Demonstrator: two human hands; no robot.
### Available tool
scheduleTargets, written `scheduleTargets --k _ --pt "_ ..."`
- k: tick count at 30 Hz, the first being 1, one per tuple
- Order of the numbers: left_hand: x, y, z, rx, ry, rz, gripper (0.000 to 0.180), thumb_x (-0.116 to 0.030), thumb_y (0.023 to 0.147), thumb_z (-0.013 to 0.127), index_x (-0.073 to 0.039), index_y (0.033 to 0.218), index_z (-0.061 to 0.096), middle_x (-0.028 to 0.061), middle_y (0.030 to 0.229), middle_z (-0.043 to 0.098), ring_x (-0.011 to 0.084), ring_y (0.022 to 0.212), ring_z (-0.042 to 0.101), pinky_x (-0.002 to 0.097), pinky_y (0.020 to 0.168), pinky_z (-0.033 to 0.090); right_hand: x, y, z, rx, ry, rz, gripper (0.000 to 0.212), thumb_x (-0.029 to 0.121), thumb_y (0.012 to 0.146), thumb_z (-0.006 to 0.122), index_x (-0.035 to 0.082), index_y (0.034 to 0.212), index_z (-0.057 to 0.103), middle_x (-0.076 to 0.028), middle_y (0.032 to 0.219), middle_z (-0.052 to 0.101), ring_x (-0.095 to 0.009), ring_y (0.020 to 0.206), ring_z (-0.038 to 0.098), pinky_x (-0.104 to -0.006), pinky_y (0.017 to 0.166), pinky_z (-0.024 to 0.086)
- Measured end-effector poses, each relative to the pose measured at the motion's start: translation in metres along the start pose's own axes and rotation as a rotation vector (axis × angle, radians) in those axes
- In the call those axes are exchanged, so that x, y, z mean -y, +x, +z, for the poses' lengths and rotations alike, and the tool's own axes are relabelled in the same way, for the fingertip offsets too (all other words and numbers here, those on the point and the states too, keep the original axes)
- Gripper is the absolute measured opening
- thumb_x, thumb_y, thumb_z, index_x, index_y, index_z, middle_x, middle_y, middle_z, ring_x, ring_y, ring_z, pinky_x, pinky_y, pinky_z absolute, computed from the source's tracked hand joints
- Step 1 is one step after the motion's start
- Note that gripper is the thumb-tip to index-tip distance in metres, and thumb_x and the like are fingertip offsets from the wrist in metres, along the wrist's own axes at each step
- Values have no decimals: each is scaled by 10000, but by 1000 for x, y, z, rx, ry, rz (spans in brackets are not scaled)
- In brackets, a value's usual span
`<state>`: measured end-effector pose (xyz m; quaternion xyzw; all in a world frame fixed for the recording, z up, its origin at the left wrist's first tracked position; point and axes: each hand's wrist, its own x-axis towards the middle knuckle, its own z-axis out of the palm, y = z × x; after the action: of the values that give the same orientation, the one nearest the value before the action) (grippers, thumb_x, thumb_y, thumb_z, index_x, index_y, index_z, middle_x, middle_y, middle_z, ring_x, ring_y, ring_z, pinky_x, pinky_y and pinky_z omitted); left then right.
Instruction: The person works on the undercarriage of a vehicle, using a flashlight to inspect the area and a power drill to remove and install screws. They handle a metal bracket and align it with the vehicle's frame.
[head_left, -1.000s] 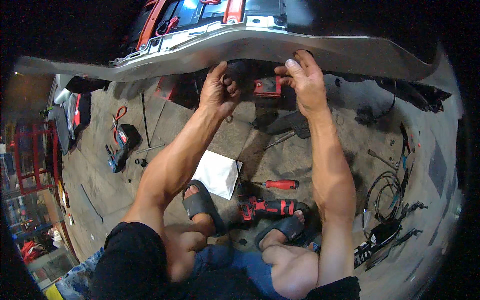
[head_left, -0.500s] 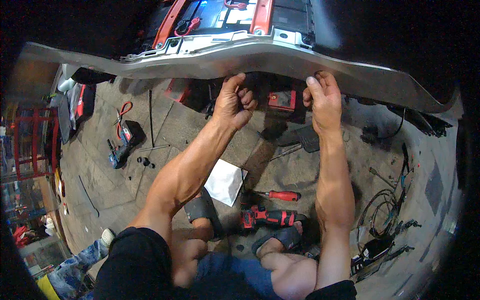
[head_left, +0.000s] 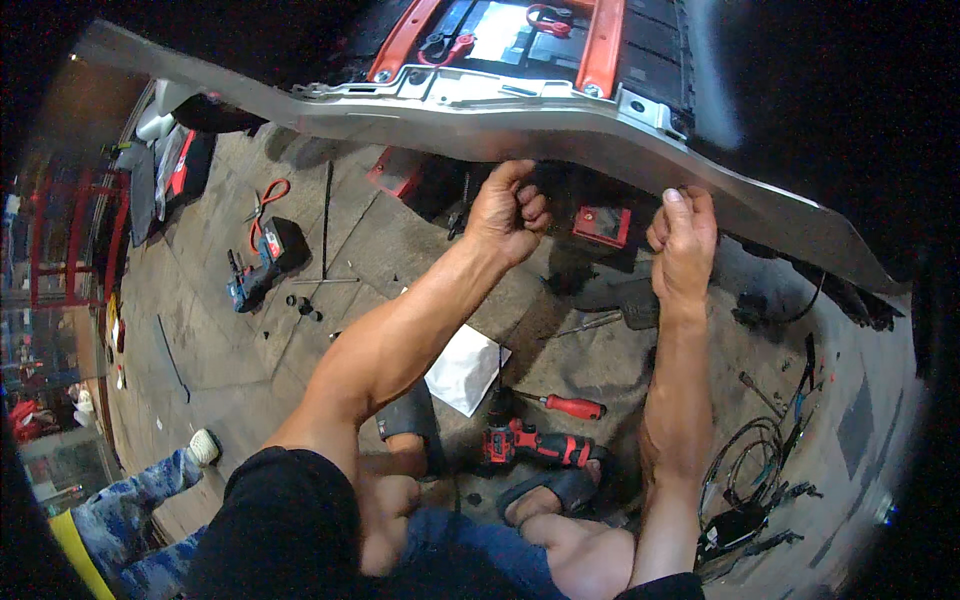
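A long silver-grey curved panel (head_left: 480, 125), like a vehicle bumper, spans the top of the head view. My left hand (head_left: 508, 212) is closed at its lower edge near the middle, thumb and forefinger against the rim and the other fingers curled. Farther right along that edge, my right hand (head_left: 685, 240) pinches the panel between thumb and bent fingers. The fingertips are partly hidden at the rim. Behind the panel, two orange-red brackets (head_left: 602, 45) run beside a dark compartment with red and black looped parts.
On the floor lie a red and black power tool (head_left: 535, 445), a red-handled screwdriver (head_left: 572, 406), a white sheet (head_left: 468, 370), a blue cordless tool (head_left: 255, 275), red-handled pliers (head_left: 268, 200) and coiled cables (head_left: 750, 455). Another person's patterned trouser leg (head_left: 140, 515) is at lower left.
The whole view has turned slightly, so the panel slants down to the right and floor things appear shifted. Both hands keep their places on the panel's edge.
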<state>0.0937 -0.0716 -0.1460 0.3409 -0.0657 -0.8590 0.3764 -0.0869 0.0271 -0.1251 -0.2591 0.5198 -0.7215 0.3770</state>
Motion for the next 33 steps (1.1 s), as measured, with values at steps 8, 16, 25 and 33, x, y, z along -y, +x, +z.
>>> scheduleTargets --k 8,16,25,33 --pt "-15 -5 -11 -134 350 172 139 -110 855 597 -140 879 463 2 665 415 115 488 347 297 447 279 -1 -3 -7 20 -58 -38 342 115 947 575 -46 1223 453 -24 825 478 -62 592 403 -236 482 335" --pt "-38 -10 -32 230 -61 -9 445 -449 897 628 -211 605 391 -53 564 312 116 487 301 283 466 216 -2 -11 -2 -44 -246 -66 425 98 953 557 -48 1330 426 -34 817 559 -77 637 478 -228 543 403" --pt "-39 -1 -39 307 -314 -40 659 -809 705 614 -204 575 388 -58 542 270 110 453 263 264 444 184 47 -32 75 427 -1049 -766 305 -21 798 641 -14 1103 637 -167 1056 641 -286 990 635 -344 905 489" --pt "-51 -4 -37 208 -236 -119 673 -831 656 635 -221 570 364 -60 491 281 99 399 262 251 406 198 47 46 188 584 -1318 -727 502 283 772 739 -35 1151 653 -227 1098 671 -354 1009 647 -398 892 501"
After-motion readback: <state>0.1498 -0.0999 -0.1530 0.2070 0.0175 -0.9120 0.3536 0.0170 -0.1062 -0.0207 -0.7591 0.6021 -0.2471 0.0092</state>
